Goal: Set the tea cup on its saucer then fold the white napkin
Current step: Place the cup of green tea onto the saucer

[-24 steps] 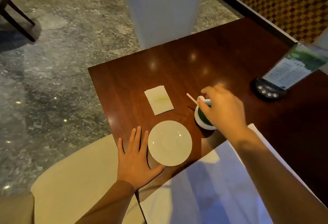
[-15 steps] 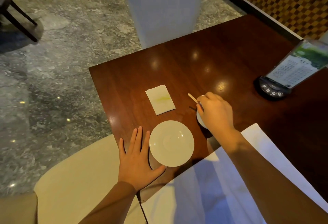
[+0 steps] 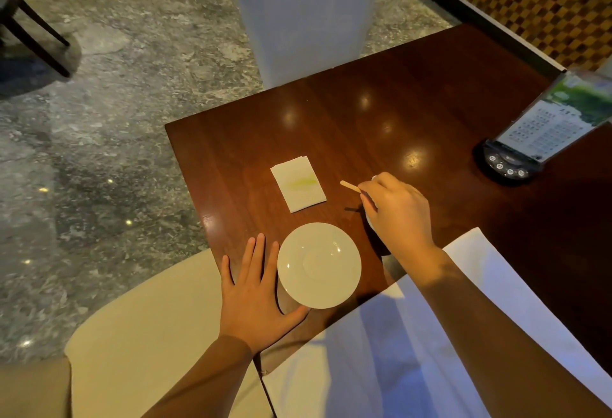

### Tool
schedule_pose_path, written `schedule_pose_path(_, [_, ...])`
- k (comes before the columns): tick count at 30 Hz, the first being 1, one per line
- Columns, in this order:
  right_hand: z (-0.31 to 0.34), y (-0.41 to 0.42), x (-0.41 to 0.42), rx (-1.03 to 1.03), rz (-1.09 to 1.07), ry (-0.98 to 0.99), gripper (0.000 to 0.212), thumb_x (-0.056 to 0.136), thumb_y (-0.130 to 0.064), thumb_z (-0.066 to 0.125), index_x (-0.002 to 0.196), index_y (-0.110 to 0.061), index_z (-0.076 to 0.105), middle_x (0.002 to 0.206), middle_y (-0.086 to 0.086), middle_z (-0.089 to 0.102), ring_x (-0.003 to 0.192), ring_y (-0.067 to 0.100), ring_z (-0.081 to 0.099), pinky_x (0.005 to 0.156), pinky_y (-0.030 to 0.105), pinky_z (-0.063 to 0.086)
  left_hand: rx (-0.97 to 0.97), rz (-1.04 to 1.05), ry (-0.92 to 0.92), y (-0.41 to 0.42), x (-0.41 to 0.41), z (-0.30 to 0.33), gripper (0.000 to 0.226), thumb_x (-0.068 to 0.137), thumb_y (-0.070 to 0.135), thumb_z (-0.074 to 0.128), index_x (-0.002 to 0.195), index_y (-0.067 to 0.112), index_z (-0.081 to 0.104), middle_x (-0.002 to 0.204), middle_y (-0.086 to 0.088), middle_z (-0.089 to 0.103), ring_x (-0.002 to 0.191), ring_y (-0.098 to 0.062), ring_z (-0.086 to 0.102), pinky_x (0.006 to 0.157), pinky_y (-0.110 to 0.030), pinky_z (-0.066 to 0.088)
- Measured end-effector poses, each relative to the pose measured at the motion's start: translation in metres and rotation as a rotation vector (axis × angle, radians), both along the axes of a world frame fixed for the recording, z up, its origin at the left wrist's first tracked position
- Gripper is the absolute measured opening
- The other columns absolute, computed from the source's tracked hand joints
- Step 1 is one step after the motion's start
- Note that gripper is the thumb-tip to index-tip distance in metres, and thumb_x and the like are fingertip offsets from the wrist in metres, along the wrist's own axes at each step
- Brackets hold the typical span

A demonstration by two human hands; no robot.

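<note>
Cup: tea cup [image 3: 368, 219] stands on the dark wooden worktop [image 3: 414, 103], just right of the saucer and apart from it; only a sliver of white wall shows, the rest hidden under the right hand.
Right hand: right hand [image 3: 399, 214] lies over the cup from above, fingers curled around it; whether they actually grip it cannot be told.
Stirrer: thin wooden stick [image 3: 350, 186] juts out from under the right hand's fingers, pointing up and left toward the napkin.
Saucer: white saucer [image 3: 319, 265] sits empty near the worktop's near edge, between the two hands.
Left hand: left hand [image 3: 253, 295] rests flat on the worktop, palm down, fingers spread and straight; the thumb touches the saucer's near-left rim, and nothing is held.
Napkin: white napkin [image 3: 298, 183] lies flat beyond the saucer, a small rectangle with a yellow-green smear across its middle, clear of both hands.
Cloth: larger white cloth [image 3: 480, 285] covers the worktop's near right corner, under the right forearm.
Far right: menu stand [image 3: 543, 129] with a dark button base, well apart from the cup.
</note>
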State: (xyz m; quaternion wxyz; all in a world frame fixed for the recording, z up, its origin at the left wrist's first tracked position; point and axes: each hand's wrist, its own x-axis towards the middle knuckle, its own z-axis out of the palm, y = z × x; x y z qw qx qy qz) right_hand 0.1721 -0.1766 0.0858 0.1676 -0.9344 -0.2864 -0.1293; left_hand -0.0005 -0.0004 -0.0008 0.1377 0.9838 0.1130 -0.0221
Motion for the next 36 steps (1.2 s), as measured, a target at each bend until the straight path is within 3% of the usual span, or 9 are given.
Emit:
schedule_pose_path(10, [0.009, -0.015, -0.003, 0.036, 0.031, -0.029, 0.02, 0.078, -0.015, 0.071, 0.096, -0.006, 0.069, 0.089, 0.01, 0.07, 0.073, 0.025, 0.066, 0.073, 0.028, 0.049, 0.003, -0.004, -0.003, 0.0, 0.0, 0.003, 0.103, 0.071, 0.087, 0.032, 0.146, 0.017, 0.028, 0.155, -0.009, 0.023, 0.143, -0.027, 0.016, 0.111, -0.056, 0.005])
schedule_pose_path(19, [0.027, 0.016, -0.009, 0.036, 0.17, -0.123, 0.019, 0.08, -0.014, 0.071, 0.098, -0.009, 0.069, 0.089, 0.009, 0.07, 0.076, 0.025, 0.066, 0.067, 0.035, 0.056, -0.015, -0.007, -0.009, 0.0, 0.0, 0.004, 0.103, 0.07, 0.087, 0.035, 0.146, 0.016, 0.03, 0.154, -0.01, 0.025, 0.143, -0.026, 0.017, 0.111, -0.056, 0.006])
schedule_pose_path(22, [0.033, 0.045, -0.002, 0.018, 0.243, -0.141, 0.031, 0.069, -0.015, 0.081, 0.097, -0.007, 0.069, 0.088, 0.011, 0.07, 0.075, 0.027, 0.066, 0.065, 0.032, 0.052, -0.017, -0.011, 0.0, 0.0, 0.001, 0.005, 0.103, 0.071, 0.086, 0.036, 0.146, 0.016, 0.029, 0.155, -0.009, 0.022, 0.144, -0.025, 0.015, 0.111, -0.057, 0.005])
schedule_pose_path(24, [0.033, 0.069, 0.003, -0.008, 0.324, -0.158, 0.034, 0.065, -0.014, 0.084, 0.094, -0.005, 0.069, 0.085, 0.013, 0.069, 0.071, 0.027, 0.066, 0.061, 0.031, 0.053, -0.025, -0.013, 0.003, 0.001, 0.0, 0.005, 0.103, 0.071, 0.086, 0.036, 0.147, 0.016, 0.029, 0.156, -0.009, 0.02, 0.144, -0.024, 0.013, 0.111, -0.057, 0.003])
schedule_pose_path(29, [0.003, 0.127, 0.011, -0.154, 0.575, -0.148, 0.015, 0.072, -0.001, 0.074, 0.085, -0.003, 0.067, 0.073, 0.012, 0.062, 0.062, 0.03, 0.059, 0.05, 0.034, 0.048, -0.045, -0.016, 0.001, 0.002, 0.0, 0.004, 0.107, 0.069, 0.087, 0.037, 0.148, 0.016, 0.025, 0.157, -0.007, 0.014, 0.145, -0.021, 0.006, 0.111, -0.055, -0.002])
schedule_pose_path(36, [-0.027, 0.153, 0.012, -0.391, 0.671, -0.078, 0.027, 0.058, -0.004, 0.086, 0.077, -0.007, 0.067, 0.068, 0.01, 0.061, 0.057, 0.024, 0.058, 0.046, 0.028, 0.049, -0.028, -0.023, 0.01, 0.003, 0.0, 0.004, 0.108, 0.066, 0.083, 0.043, 0.148, 0.014, 0.026, 0.156, -0.011, 0.02, 0.145, -0.024, 0.01, 0.109, -0.058, 0.003])
